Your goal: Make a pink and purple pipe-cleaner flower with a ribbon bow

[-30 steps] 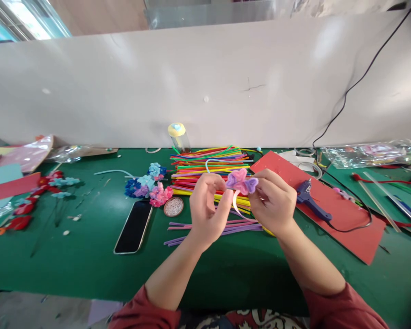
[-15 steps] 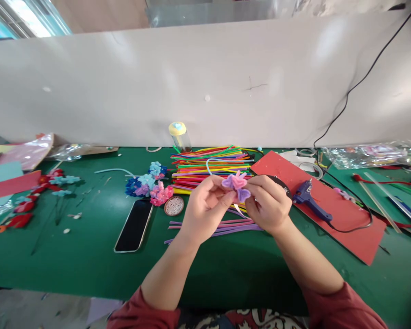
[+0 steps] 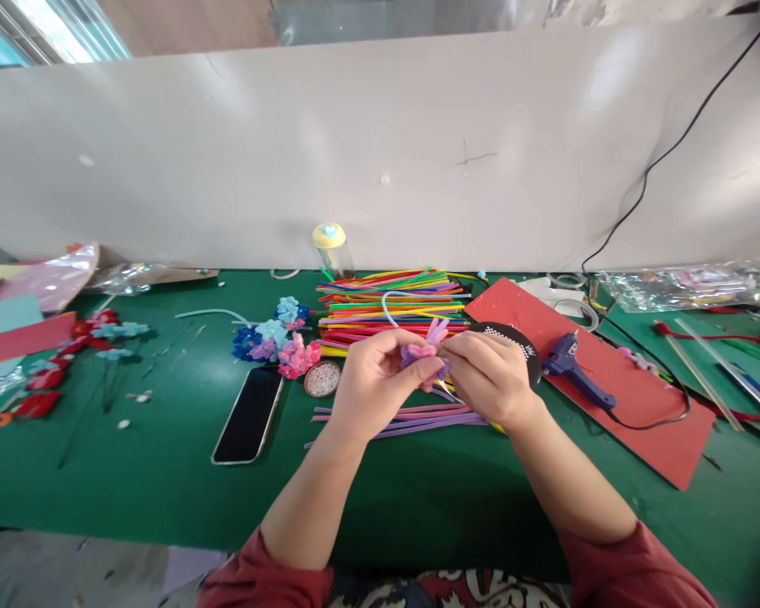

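Observation:
Above the middle of the table, my left hand (image 3: 375,380) pinches a pink and purple pipe-cleaner flower (image 3: 423,352) between thumb and fingers. My right hand (image 3: 491,376) is closed at the flower's right side, its fingertips against the purple petals; they partly hide it. Pink and purple ends stick up between the hands. Below and behind them lie loose pink and purple pipe cleaners (image 3: 393,426), with a thick pile of many-coloured pipe cleaners (image 3: 386,308) farther back. A black disc with white marks (image 3: 524,344) lies partly behind my right hand.
A phone (image 3: 248,415), a round dish of small beads (image 3: 323,379) and finished fuzzy flowers (image 3: 272,340) lie left of my hands. A glue gun (image 3: 573,371) rests on a red board (image 3: 659,422) at right. A yellow-lidded jar (image 3: 333,251) stands by the white partition (image 3: 228,160).
The flower has turned and shifted slightly left and down in my fingers. My right hand has moved left, uncovering more of the black disc.

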Demonstrator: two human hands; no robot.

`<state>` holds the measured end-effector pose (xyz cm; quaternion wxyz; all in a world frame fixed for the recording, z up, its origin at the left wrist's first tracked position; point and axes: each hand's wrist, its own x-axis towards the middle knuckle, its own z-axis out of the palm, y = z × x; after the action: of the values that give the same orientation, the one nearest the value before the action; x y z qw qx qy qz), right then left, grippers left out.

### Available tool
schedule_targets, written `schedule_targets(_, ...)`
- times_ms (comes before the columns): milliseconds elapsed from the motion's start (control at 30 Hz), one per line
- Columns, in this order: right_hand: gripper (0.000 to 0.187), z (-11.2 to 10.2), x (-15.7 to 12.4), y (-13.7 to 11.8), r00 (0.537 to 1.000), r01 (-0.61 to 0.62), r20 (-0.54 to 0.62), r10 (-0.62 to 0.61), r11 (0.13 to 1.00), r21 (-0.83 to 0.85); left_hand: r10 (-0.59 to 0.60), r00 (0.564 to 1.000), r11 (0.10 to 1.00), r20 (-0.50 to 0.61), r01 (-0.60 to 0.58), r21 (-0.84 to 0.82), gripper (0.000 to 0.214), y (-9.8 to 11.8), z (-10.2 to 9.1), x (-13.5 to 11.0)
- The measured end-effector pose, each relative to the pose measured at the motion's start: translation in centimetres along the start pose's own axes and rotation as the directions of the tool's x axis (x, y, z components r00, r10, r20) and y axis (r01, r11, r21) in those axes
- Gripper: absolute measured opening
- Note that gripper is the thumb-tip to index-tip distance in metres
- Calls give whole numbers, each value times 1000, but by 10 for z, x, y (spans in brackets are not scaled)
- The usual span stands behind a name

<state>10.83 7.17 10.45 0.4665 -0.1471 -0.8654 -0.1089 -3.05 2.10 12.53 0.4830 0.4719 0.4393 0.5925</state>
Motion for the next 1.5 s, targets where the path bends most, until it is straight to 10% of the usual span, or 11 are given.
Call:
schedule_targets(633, 9, -2, 2, -3, 998, 4, -58, -7, 998, -57, 163, 977, 955, 138, -192, 228, 14, 0, -4, -5)
schedule_targets(933, 8, -3, 2, -7, 997, 80, 0, -80, 993, -82, -148, 983, 982, 104, 134, 131, 19, 5, -14, 3)
schedule_targets(1500, 10, -5, -1, 0, 999, -38, 12, 38, 999, 0, -106, 988, 993, 108, 111, -38, 17, 2, -19, 5)
